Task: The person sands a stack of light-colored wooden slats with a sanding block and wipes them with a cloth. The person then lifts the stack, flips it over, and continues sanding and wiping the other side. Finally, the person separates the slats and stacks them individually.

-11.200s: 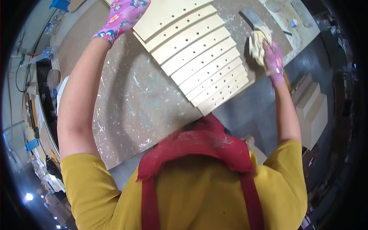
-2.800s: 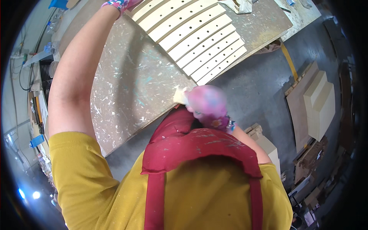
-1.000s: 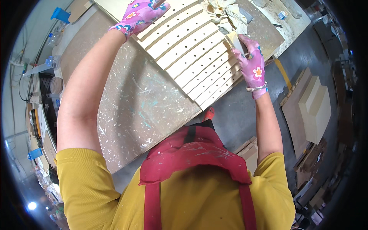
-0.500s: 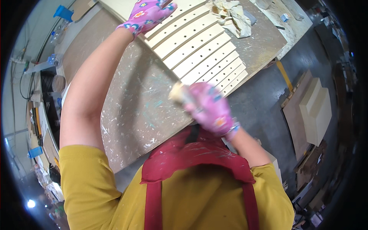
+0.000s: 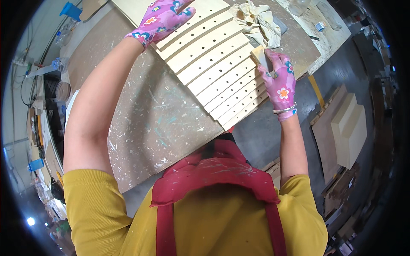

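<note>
Pale wooden strips (image 5: pixel 209 64) with drilled holes lie side by side on the worktable, their ends stepped. My left hand (image 5: pixel 164 19), in a pink flowered glove, lies over the strips' far left part with its fingers stretched out. At the right ends of the strips is my right hand (image 5: pixel 279 79), in a matching glove. Its fingers are closed around a small pale block (image 5: pixel 259 56) with a whitish face, held against or very near those ends; actual contact cannot be made out. Part of the block is hidden by the fingers.
The worn, paint-flecked worktable (image 5: pixel 145 123) has its near edge in front of my red apron. A crumpled cream cloth (image 5: pixel 258 21) lies beyond my right hand, and a small box (image 5: pixel 320 27) sits farther right. Pale blocks (image 5: pixel 349 128) rest on a board low at the right.
My right hand has swung with the block from the strips' near left side to their right ends. The nearer strips appear shifted left and toward me. My left hand stays nearly in place.
</note>
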The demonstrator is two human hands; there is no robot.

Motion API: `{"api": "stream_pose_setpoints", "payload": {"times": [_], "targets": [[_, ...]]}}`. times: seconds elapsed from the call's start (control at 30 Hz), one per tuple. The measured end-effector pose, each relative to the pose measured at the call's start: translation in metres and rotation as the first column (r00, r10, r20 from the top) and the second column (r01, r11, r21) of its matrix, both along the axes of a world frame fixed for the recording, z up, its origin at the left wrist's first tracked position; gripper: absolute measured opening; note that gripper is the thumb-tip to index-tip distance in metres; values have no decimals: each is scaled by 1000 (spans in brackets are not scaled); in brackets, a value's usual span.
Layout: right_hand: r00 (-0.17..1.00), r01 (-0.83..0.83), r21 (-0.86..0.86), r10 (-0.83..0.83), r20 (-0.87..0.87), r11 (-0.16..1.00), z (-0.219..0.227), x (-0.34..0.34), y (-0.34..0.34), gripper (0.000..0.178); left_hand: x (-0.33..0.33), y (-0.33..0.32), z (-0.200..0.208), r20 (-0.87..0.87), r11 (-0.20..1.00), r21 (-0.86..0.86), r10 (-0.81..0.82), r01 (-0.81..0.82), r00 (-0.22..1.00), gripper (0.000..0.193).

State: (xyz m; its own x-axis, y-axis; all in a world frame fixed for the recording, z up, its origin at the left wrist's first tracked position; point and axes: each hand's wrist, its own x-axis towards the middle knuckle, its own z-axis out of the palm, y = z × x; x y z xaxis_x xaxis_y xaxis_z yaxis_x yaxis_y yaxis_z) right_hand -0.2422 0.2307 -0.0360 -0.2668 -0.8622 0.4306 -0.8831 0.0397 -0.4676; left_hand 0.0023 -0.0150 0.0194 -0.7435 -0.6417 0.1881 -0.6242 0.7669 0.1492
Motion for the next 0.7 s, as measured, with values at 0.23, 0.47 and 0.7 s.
{"api": "stream_pose_setpoints", "payload": {"times": [0.23,0.47,0.7], "targets": [[989,-17,60,26,-142,998,20,-2,-2,45,2,-3,-2,-6,1000,4,-18,18,1000,61],[987,9,104,8,-158,995,23,1,-6,45,0,-1,-2,-22,1000,22,-2,2,1000,61],[996,48,61,-43,-72,997,14,-9,-8,47,0,1,1,-11,1000,24,10,-10,1000,62]]}}
